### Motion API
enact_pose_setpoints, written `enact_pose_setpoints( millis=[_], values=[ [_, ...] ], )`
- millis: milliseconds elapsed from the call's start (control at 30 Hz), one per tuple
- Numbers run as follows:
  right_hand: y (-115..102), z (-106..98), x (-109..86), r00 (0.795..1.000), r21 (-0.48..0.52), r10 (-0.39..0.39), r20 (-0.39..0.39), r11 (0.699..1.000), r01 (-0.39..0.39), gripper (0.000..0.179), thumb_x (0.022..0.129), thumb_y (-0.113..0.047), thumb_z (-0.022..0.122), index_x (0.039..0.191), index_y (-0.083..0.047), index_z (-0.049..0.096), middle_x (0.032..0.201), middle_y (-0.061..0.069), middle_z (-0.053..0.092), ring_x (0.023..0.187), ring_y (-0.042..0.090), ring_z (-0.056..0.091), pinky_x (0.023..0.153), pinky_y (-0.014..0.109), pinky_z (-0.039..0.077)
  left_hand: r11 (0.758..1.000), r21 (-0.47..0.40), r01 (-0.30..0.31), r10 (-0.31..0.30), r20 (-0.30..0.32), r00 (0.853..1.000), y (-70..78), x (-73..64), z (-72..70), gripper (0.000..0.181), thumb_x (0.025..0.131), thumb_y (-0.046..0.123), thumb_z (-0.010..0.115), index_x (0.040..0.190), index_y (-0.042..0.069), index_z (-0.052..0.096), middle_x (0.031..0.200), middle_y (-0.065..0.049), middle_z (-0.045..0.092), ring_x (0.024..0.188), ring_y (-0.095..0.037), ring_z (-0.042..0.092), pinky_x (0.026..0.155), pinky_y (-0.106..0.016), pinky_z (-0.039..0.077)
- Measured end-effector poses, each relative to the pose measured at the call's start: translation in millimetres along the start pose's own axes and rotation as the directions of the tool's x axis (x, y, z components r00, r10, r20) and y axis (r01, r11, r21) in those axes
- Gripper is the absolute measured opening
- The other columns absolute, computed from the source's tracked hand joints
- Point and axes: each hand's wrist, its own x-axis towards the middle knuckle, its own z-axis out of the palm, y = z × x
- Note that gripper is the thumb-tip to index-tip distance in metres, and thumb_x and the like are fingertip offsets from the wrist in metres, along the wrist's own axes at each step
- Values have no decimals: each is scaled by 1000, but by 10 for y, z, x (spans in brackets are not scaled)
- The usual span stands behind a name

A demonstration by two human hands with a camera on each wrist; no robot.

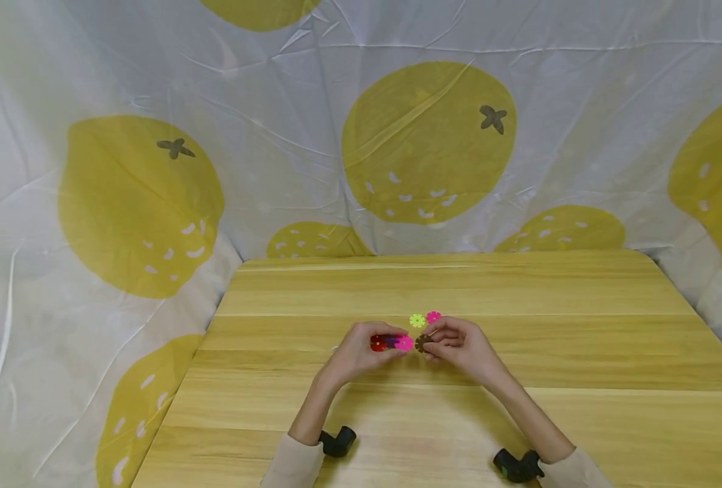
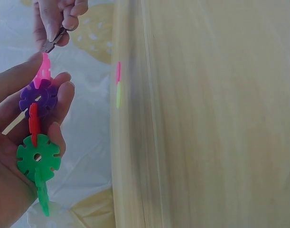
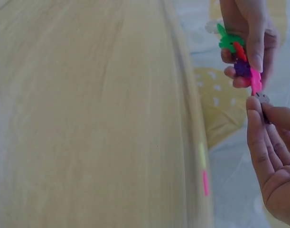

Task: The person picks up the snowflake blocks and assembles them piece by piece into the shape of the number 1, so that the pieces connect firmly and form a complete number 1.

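Note:
My left hand (image 1: 356, 352) holds a chain of notched plastic discs, the interlocking flower-shaped kind. In the left wrist view the chain runs from a pink disc (image 2: 43, 71) through a purple disc (image 2: 26, 100) and a red disc (image 2: 34, 124) to a green disc (image 2: 50, 159) and a second green one (image 2: 42, 192). A whitish, see-through disc (image 3: 212, 26) shows at the far end. Between thumb and fingers, my right hand (image 1: 467, 349) pinches a brown-grey disc (image 1: 422, 343). Its edge is right at the pink disc's end in the right wrist view.
Just beyond the hands, a yellow-green disc (image 1: 417, 320) and a loose pink disc (image 1: 433, 316) lie on the wooden table (image 1: 275, 407). A white cloth (image 1: 275, 135) with yellow fruit prints hangs behind the table and at its sides. Black devices (image 1: 339, 442) are worn at both wrists.

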Motion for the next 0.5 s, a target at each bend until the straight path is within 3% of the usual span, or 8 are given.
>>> enact_pose_setpoints(
  millis=[233, 500],
  values=[
    [-5, 34, -18, 998, -30, -58, -15, 998, 57, 18, 93, 0, 74, 111, 3, 71, 101, 25, 75, 81, 27, 76, 74, 42, 64, 1000, 4, -9, 9, 8, 1000, -2, 4, 3, 29, 93, 13, 78, 121, 7, 77, 115, -8, 78, 99, -15, 71, 80, -20, 56],
    [-28, 46, -34, 997, -32, -70, -29, 997, 69, 17, 94, -2, 74, 111, 2, 72, 100, 25, 76, 84, 39, 76, 76, 48, 63, 1000, 0, -7, 7, 6, 1000, 23, 2, 6, 28, 93, 15, 78, 120, 8, 77, 114, -7, 78, 97, -14, 70, 80, -21, 56]
  ],
)
